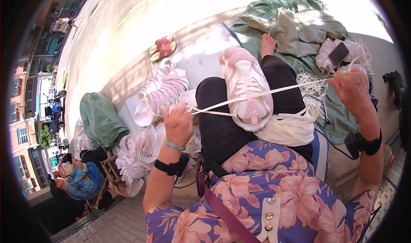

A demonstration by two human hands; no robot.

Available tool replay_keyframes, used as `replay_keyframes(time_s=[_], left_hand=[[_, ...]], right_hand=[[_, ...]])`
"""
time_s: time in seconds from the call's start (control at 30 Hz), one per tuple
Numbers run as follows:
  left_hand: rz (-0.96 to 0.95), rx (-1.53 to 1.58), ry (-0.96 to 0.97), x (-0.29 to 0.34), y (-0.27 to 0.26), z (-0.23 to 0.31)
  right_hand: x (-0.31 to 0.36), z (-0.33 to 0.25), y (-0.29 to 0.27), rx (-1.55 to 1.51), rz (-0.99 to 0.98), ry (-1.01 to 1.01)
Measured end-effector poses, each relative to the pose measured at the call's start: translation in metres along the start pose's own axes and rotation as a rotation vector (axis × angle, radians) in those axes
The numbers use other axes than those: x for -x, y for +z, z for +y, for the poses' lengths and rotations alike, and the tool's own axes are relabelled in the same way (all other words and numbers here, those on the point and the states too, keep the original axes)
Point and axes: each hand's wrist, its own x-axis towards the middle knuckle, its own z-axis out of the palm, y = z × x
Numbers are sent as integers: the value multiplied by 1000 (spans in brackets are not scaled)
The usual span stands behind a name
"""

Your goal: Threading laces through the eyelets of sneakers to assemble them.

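A pink and white sneaker [246,89] rests on my lap between my thighs, toe pointing away from me, its upper rows laced. One white shoelace [299,85] stretches taut across it. At the left, my left hand [177,124] is closed, pinching the lace between the fingers. Out to the right, my right hand [351,88] is raised and closed on the lace's other stretch. A second length of lace runs from the sneaker toward my left hand. Against my belly lies a bundle of flat white laces [287,129], touched by neither hand.
Left of my leg stand rows of nested pink and white shoes [165,91]. Tangled laces [312,93] lie right of my knee. Beyond are more shoes with a phone [338,54] on top, green sacks [295,26] and red sandals [163,48]. A person in blue [83,181] sits far left.
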Motion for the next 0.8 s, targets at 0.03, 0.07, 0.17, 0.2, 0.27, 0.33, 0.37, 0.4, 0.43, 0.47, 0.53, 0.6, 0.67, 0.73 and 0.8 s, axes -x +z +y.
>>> replay_keyframes(time_s=[0.03,0.07,0.17,0.2,0.27,0.33,0.37,0.4,0.43,0.47,0.53,0.6,0.67,0.73,0.8], left_hand=[[-4,-5,-1,2,2,0],[1,-7,-14,5,1,-1],[-28,-20,-32,12,2,-5],[-59,-27,-42,14,4,-8],[-88,-4,-63,17,11,-11],[-122,2,-94,21,12,-12],[-119,35,-84,22,12,-10],[-116,69,-75,23,12,-9],[-114,63,-71,23,12,-11],[-119,97,-72,24,11,-13],[-125,123,-73,27,9,-19],[-111,115,-117,29,9,-30],[-77,112,-131,33,9,-43],[-38,105,-147,36,2,-61],[-60,32,-208,47,-12,-79]], right_hand=[[8,7,1,-102,-70,133],[15,11,0,-200,-139,262],[45,15,41,-167,-151,191],[56,17,62,-168,-149,195],[72,18,89,-139,-254,227],[69,15,98,-79,-356,207],[63,10,100,-11,-463,187],[56,3,102,-17,-458,188],[46,-7,102,-63,-243,123],[36,-18,101,-108,-30,57],[15,-42,105,-339,88,32],[-1,-69,103,-476,105,-52],[-7,-77,113,-521,112,-89],[-11,-75,118,-516,52,-167],[-7,-70,113,-516,46,-171]])
